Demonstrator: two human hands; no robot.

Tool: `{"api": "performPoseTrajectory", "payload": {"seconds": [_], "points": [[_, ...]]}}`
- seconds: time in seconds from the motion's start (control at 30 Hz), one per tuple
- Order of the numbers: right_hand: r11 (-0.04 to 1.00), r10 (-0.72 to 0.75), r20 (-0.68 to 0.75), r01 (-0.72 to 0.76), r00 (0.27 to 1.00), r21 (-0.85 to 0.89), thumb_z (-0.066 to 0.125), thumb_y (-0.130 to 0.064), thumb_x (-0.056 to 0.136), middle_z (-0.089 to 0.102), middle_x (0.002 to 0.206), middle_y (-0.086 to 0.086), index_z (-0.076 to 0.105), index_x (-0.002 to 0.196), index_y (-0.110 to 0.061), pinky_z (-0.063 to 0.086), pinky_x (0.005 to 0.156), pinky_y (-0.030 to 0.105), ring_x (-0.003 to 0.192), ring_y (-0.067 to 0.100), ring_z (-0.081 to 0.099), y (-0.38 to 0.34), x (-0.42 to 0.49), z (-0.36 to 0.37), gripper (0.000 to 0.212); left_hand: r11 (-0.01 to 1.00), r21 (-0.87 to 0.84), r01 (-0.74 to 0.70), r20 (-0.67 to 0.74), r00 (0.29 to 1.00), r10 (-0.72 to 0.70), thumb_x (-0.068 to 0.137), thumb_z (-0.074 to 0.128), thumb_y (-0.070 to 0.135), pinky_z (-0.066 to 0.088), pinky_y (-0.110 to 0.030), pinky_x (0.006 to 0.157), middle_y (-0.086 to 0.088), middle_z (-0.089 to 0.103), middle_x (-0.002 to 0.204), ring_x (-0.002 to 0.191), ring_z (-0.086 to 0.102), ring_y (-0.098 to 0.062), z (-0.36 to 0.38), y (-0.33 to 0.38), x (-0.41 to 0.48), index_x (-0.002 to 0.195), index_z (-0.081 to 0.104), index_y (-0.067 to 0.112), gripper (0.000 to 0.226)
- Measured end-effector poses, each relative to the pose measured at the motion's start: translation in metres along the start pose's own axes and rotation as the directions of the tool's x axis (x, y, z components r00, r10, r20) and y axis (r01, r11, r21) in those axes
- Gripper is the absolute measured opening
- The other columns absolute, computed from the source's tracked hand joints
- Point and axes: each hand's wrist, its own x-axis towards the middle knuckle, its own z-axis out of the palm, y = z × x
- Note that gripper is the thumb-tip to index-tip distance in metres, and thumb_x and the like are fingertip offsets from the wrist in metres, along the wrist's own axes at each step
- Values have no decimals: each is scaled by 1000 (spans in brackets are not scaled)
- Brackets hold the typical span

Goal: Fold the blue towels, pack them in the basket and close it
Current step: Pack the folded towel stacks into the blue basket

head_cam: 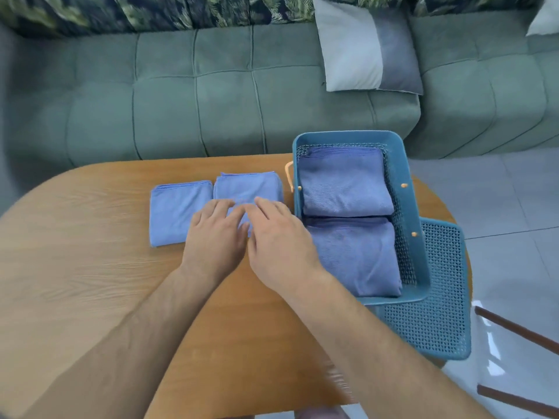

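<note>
Left hand and right hand side by side, fingers loose and spread on the folded blue towel next to the basket, gripping nothing, second towel just left on the table, back towel and front towel already inside the basket.

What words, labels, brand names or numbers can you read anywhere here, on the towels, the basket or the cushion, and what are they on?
No text can be read in this view.
Folded blue towels on the oval wooden table: plain, no tags showing.
Teal perforated plastic basket and its lid: no brand or label visible.
Grey and white cushion: no print.
</note>
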Motion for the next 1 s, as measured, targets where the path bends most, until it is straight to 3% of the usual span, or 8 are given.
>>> {"api": "performPoseTrajectory", "payload": {"seconds": [0.2, 0.37, 0.47, 0.67, 0.83, 0.9, 0.97, 1.0], "points": [[971, 181, 427, -92, 886, -222, 57, -20, 94, 23, 163, 10, 29, 152, -11, 36, 110, 37, 146, 32, 29, 3, 42, 61, 65, 995, 52, 87, 215, 972, -96, 100, 50, 37, 32, -40, 107, -4, 47, 149, 138, 39, -25, 30, -42, 7, 147, 47, 25, 48], [895, 438, 481, -321, 759, -309, 59, -16, 93, -6, 164, 25, 18, 156, -14, 46, 106, 38, 145, 44, 27, 10, 67, 91, 75, 978, -31, 207, 384, 906, -179, 103, 46, 37, 33, -44, 110, -7, 29, 161, 138, 40, -29, 57, -53, 18, 150, 39, 31, 48], [849, 527, 494, -456, 692, -267, 57, -20, 95, 1, 159, 35, 19, 152, -16, 45, 104, 40, 136, 48, 38, 16, 80, 109, 69, 890, -238, 388, 445, 858, -255, 100, 52, 32, 42, -45, 105, -14, 39, 150, 130, 49, -31, 73, -56, 28, 146, 46, 29, 46], [778, 606, 405, -615, 684, -126, 54, -14, 95, 31, 139, 23, 38, 135, -24, 41, 98, 44, 124, 38, 39, 25, 88, 109, 44, 741, -413, 529, 448, 827, -340, 97, 58, 28, 49, -34, 92, -6, 48, 124, 104, 59, -24, 76, -56, 41, 128, 58, 27, 31], [831, 510, 458, -554, 728, -44, 67, -13, 86, 29, 133, 15, 39, 134, -24, 49, 97, 43, 121, 34, 39, 19, 91, 99, 56, 568, -555, 608, 488, 791, -370, 87, 61, 6, 43, -8, 61, 6, 61, 123, 84, 61, -4, 66, -58, 53, 118, 63, 24, 36], [870, 462, 429, -491, 776, -48, 67, -14, 87, 30, 136, 13, 36, 141, -23, 48, 98, 39, 122, 33, 39, 14, 91, 91, 63, 530, -603, 596, 491, 801, -343, 83, 59, -1, 47, -8, 80, 8, 59, 128, 99, 59, 0, 52, -58, 53, 127, 61, 23, 50], [904, 401, 389, -427, 830, -20, 64, -13, 88, 28, 142, 11, 30, 150, -24, 45, 99, 37, 122, 32, 39, 7, 90, 80, 72, 545, -634, 550, 442, 835, -329, 82, 62, -2, 44, -25, 106, 6, 54, 134, 121, 52, -6, 35, -61, 50, 135, 57, 25, 60], [919, 366, 366, -393, 855, -1, 63, -12, 88, 25, 146, 11, 26, 153, -25, 44, 100, 37, 124, 32, 38, 3, 89, 72, 75, 566, -641, 519, 404, 855, -325, 82, 63, -1, 42, -26, 107, 5, 53, 134, 123, 50, -7, 25, -62, 46, 137, 56, 27, 62]]}}
